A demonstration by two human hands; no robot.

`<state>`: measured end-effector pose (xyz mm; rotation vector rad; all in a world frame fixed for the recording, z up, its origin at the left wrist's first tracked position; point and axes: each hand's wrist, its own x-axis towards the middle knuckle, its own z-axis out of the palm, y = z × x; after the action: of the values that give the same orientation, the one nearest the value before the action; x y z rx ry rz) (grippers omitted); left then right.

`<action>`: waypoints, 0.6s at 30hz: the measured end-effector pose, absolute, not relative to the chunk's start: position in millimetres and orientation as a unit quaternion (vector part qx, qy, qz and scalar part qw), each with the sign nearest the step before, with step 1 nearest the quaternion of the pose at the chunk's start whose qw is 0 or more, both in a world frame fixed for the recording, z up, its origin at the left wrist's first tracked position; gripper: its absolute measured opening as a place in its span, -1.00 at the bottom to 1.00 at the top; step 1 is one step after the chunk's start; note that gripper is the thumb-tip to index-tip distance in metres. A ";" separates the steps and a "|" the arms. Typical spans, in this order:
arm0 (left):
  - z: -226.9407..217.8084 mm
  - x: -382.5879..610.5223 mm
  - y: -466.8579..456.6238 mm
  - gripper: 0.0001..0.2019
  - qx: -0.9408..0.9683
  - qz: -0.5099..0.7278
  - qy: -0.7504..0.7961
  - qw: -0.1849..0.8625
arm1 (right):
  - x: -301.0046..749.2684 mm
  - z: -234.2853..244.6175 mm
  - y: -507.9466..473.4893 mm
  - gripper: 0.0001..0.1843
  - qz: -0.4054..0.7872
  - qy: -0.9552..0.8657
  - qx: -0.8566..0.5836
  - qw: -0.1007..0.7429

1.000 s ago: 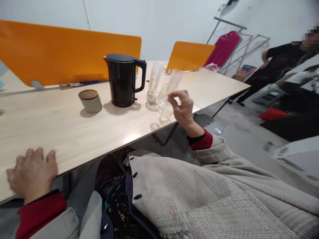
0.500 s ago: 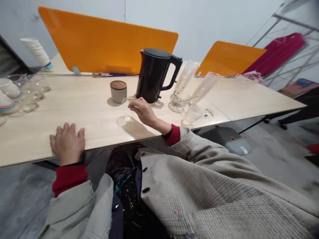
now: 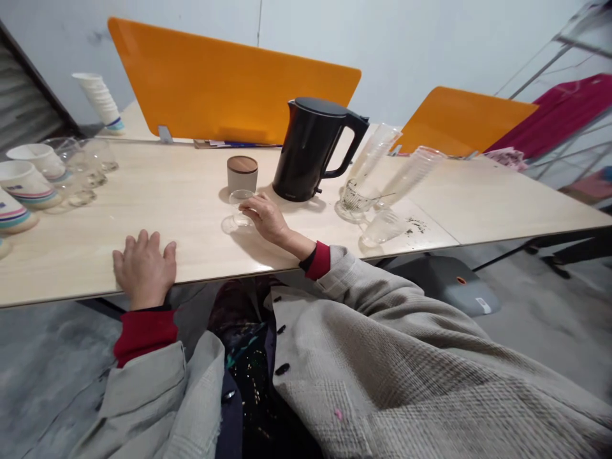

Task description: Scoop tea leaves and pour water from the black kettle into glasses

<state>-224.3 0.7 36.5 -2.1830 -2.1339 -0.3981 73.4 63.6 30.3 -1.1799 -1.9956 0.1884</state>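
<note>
My left hand (image 3: 146, 269) lies flat near the table's front edge, fingers spread, holding nothing. In the middle, my right hand (image 3: 265, 218) is closed around the side of a small clear plastic cup (image 3: 238, 205), low over the tabletop. The cup is see-through, so whether its base touches the table is hard to tell. Just behind it stands a grey canister (image 3: 242, 177) with a wooden lid. A black electric kettle (image 3: 308, 150) is upright beyond my right hand, its handle facing right.
Right of the kettle are a glass cup with dark leaves (image 3: 356, 199), leaning clear cup stacks (image 3: 414, 171), a tipped clear cup (image 3: 382, 227) and dark crumbs (image 3: 415, 225). Paper cups (image 3: 29, 185) and clear cups stand at left. An orange divider (image 3: 229, 83) runs along the back.
My right hand, with the clear cup, has moved left and nearer the table relative to the kettle. My left hand stays flat. The view has shifted slightly.
</note>
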 end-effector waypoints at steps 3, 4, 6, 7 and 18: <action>34.9 -225.8 1.8 -0.41 -0.709 -0.134 -0.692 0.033 | 76.1 28.5 63.6 -0.79 0.067 -0.788 -0.457 0.406; 34.1 -226.4 2.2 -0.42 -0.709 -0.136 -0.691 0.034 | 78.5 28.3 62.1 -0.76 0.061 -0.789 -0.453 0.412; 32.9 -227.6 3.0 -0.42 -0.708 -0.137 -0.692 0.035 | 86.1 28.1 55.8 -0.70 0.044 -0.784 -0.450 0.426; 32.6 -228.0 3.3 -0.41 -0.708 -0.136 -0.693 0.032 | 91.3 27.8 51.3 -0.69 0.035 -0.778 -0.454 0.432; 41.4 -222.1 -0.7 -0.36 -0.702 -0.126 -0.701 0.003 | 151.6 -2.3 7.8 -0.67 0.031 -0.679 -0.560 0.475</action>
<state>-222.1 -0.7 41.4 -2.2001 -2.1988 -0.3954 151.6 7.8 -2.3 -1.3690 -1.6596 0.0764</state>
